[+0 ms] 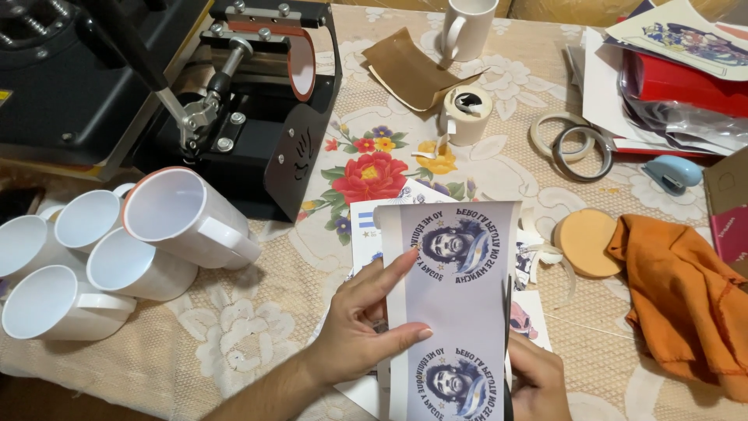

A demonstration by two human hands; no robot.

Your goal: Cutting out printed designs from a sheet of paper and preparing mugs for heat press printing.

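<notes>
My left hand [360,321] pinches the left side of a printed paper sheet [460,312] bearing round portrait designs, thumb on top and fingers beneath. Scissors [507,335] with dark blades run along the sheet's right edge, gripped low down by my right hand [538,383], which is partly cut off by the frame's bottom. More printed sheets [366,222] lie underneath on the floral tablecloth [257,327].
A black mug heat press [265,101] stands at the upper left. Several white mugs [117,249] lie stacked on their sides at left; another mug [466,27] stands at the top. Tape rolls [466,113] [580,148], a round sponge [586,242], an orange cloth [686,300] and stacked papers [662,78] fill the right.
</notes>
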